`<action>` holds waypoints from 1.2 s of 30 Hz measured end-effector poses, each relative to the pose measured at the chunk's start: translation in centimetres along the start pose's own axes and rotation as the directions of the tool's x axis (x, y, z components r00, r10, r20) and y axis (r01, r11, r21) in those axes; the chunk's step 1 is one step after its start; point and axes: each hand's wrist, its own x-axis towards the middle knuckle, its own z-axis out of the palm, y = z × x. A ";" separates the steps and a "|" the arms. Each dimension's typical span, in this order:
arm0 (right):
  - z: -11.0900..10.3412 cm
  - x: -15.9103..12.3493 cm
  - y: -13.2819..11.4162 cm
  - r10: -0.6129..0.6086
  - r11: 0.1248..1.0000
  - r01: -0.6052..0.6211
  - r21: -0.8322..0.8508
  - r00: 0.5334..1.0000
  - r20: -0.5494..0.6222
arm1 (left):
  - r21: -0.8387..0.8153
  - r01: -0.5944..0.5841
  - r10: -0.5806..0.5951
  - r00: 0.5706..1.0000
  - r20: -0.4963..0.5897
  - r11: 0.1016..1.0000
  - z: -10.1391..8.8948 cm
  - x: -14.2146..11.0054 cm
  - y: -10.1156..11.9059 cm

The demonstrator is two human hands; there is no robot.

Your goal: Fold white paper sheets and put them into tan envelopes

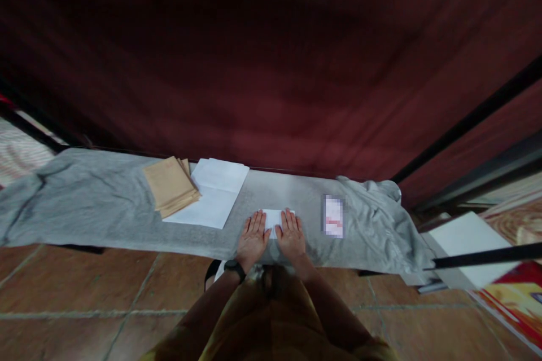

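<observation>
Both my hands lie flat on a small white piece of paper, which looks folded (273,221), at the near middle of the cloth-covered surface. My left hand (253,238), with a dark watch on its wrist, covers the paper's left side, fingers stretched forward. My right hand (291,235) covers the right side in the same way. Between the two thumbs a strip of the paper shows; its ends are hidden under the hands. Larger white sheets with a crease (218,192) lie to the left, partly under a stack of brown paper envelopes (169,185).
A grey cloth (105,203) covers the long narrow surface and bunches up at the right. A blurred-out white and pink item (333,216) lies right of my hands. Behind hangs a dark red curtain (254,107). A white box (470,242) and a dark bar stand at the right.
</observation>
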 end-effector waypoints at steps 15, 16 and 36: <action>0.5 0.1 0.6 -0.014 0.999 0.014 0.046 1.000 0.019 | 0.009 -0.125 0.124 0.991 0.051 0.992 0.1 2.5 1.6; 0.5 0.1 0.6 -0.014 0.999 0.013 0.043 1.000 0.022 | 0.012 -0.127 0.126 0.991 0.051 0.992 0.2 2.5 1.5; 0.8 1.2 -1.0 -0.046 0.984 0.038 0.171 0.998 0.042 | 0.073 -0.129 0.115 0.979 0.166 0.989 0.3 2.3 2.0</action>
